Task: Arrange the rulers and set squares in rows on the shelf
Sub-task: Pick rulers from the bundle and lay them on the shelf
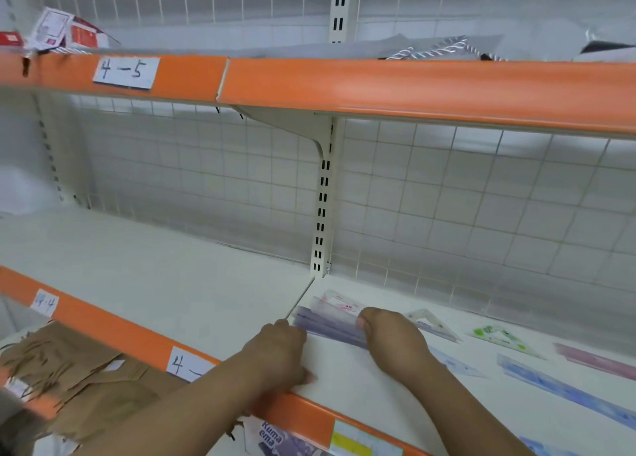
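**Both hands worked a stack of packaged rulers (327, 321) on the shelf (172, 283), just in front of the slotted upright (321, 197).**
The right hand (392, 338) gripped the stack, fingers curled over its top and thumb at its near edge. The left hand (278, 349) met the stack's left end; whether its fingers were clamped or apart could not be told. Right of the upright, a clear set square (433, 321), a green-printed set square (502, 338), a pink ruler (595, 361) and a blue ruler (564, 390) lay loose and apart.

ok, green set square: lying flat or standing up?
Flat. The green set square lies on the shelf board, its whole face showing, no hand touching it.
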`<state>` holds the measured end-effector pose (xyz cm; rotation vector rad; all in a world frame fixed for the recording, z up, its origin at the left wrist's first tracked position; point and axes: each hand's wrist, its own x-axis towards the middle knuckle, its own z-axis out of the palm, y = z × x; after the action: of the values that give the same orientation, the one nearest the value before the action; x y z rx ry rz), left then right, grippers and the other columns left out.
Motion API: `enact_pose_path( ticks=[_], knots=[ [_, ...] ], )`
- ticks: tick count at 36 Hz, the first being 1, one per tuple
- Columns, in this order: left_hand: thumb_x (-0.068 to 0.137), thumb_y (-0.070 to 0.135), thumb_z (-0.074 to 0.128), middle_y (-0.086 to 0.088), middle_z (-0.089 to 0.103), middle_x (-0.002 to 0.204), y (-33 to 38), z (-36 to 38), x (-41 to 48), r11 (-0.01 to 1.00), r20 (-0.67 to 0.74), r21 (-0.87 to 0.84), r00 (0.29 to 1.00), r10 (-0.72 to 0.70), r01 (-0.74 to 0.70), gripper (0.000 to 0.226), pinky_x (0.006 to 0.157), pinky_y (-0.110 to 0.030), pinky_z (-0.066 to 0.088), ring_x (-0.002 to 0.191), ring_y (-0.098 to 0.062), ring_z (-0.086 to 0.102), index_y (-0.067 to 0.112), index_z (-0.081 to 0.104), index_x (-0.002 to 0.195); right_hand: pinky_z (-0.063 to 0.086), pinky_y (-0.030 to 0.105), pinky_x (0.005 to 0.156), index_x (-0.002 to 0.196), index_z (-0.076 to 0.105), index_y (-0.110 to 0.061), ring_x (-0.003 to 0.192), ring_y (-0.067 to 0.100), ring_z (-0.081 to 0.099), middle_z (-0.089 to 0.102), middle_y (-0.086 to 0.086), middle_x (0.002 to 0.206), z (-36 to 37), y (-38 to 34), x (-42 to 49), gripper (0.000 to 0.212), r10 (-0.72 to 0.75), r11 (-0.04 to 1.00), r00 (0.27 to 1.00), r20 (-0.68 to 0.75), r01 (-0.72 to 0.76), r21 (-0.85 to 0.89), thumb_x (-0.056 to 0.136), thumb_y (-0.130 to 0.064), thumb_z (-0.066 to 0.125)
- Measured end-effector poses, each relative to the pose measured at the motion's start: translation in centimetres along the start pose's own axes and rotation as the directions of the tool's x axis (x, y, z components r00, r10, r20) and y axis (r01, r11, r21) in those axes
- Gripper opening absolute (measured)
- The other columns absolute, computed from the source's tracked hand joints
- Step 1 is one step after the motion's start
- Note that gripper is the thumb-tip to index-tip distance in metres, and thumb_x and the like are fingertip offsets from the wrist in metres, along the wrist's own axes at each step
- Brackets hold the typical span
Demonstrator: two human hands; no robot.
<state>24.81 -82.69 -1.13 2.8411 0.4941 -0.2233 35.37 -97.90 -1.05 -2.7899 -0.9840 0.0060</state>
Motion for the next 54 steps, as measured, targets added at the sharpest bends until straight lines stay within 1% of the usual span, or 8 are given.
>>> enact_pose_path(
  ticks=[4,8,14,29,34,45,50,54],
  knots=[
    [0.083,0.047,0.066,-0.006,0.041,0.135,-0.2,-0.2,0.1,1.0,-0.003,-0.004,1.0,-0.008,0.008,0.064,0.104,-0.035,0.04,0.127,-0.023,0.042,0.02,0.044,0.137,0.038,0.027,0.071,0.105,0.052,-0.016,0.098,0.025,0.06,0.064,0.005,0.105,0.2,-0.1,0.7,0.02,0.041,0.998,0.998,-0.038,-0.043,-0.048,0.089,-0.004,0.046],
    [0.084,0.048,0.065,-0.005,0.041,0.135,-0.1,-0.1,0.3,1.0,-0.006,-0.006,1.0,-0.021,0.021,0.063,0.105,-0.037,0.04,0.127,-0.022,0.041,0.022,0.044,0.137,0.035,0.027,0.066,0.095,0.04,-0.017,0.094,0.026,0.061,0.064,0.005,0.098,0.7,0.4,1.3,0.004,0.029,0.999,0.996,-0.083,-0.028,0.024,0.096,-0.014,0.042],
    [0.084,0.047,0.063,-0.004,0.042,0.134,0.0,0.2,0.3,0.999,0.008,0.009,0.999,-0.031,0.031,0.062,0.103,-0.036,0.041,0.126,-0.022,0.041,0.022,0.043,0.137,0.042,0.031,0.081,0.123,0.045,-0.027,0.106,0.023,0.056,0.055,0.001,0.117,0.6,0.7,1.7,0.05,0.052,0.984,0.996,-0.069,-0.04,0.173,0.087,-0.062,0.048],
    [0.086,0.046,0.059,-0.005,0.044,0.124,-0.5,0.7,-0.7,0.995,0.034,0.028,0.995,-0.095,0.094,0.05,0.096,-0.036,0.044,0.118,-0.024,0.044,0.019,0.049,0.127,0.04,0.029,0.072,0.084,0.059,-0.017,0.084,0.021,0.055,0.056,0.002,0.09,2.0,0.8,3.3,0.034,0.023,0.987,0.985,-0.172,0.005,0.159,0.093,-0.047,0.047],
    [0.088,0.046,0.058,-0.006,0.044,0.125,-0.5,0.9,-0.7,0.994,0.035,0.03,0.994,-0.107,0.106,0.049,0.095,-0.036,0.043,0.118,-0.024,0.043,0.019,0.048,0.128,0.043,0.029,0.077,0.097,0.065,-0.018,0.093,0.027,0.06,0.05,0.004,0.097,2.2,0.7,3.9,0.037,0.05,0.989,0.989,-0.137,-0.03,0.144,0.095,-0.048,0.043],
    [0.088,0.046,0.058,-0.005,0.044,0.126,-0.3,0.8,-0.7,0.993,0.025,0.043,0.993,-0.113,0.112,0.051,0.094,-0.035,0.043,0.119,-0.023,0.044,0.02,0.046,0.131,0.047,0.03,0.074,0.09,0.071,-0.016,0.089,0.024,0.056,0.043,0.004,0.092,3.3,1.4,4.5,0.037,0.036,0.988,0.994,-0.1,-0.02,0.153,0.097,-0.038,0.041],
    [0.088,0.047,0.057,-0.005,0.044,0.126,-0.4,0.8,-0.6,0.992,0.029,0.057,0.993,-0.111,0.109,0.052,0.094,-0.035,0.043,0.119,-0.023,0.044,0.019,0.046,0.13,0.042,0.032,0.085,0.115,0.065,-0.023,0.113,0.021,0.046,0.051,0.004,0.112,3.5,1.4,4.5,0.051,-0.046,0.991,0.999,-0.007,0.047,0.124,0.087,-0.062,0.049],
    [0.088,0.047,0.058,-0.005,0.044,0.125,-0.4,0.8,-0.6,0.993,0.028,0.055,0.994,-0.104,0.103,0.052,0.093,-0.035,0.043,0.118,-0.023,0.044,0.019,0.047,0.13,0.043,0.031,0.083,0.091,0.058,-0.022,0.099,0.019,0.048,0.042,-0.001,0.096,3.4,1.3,4.6,0.033,-0.13,0.988,0.99,0.06,0.124,0.094,0.086,-0.055,0.056]
  ],
)
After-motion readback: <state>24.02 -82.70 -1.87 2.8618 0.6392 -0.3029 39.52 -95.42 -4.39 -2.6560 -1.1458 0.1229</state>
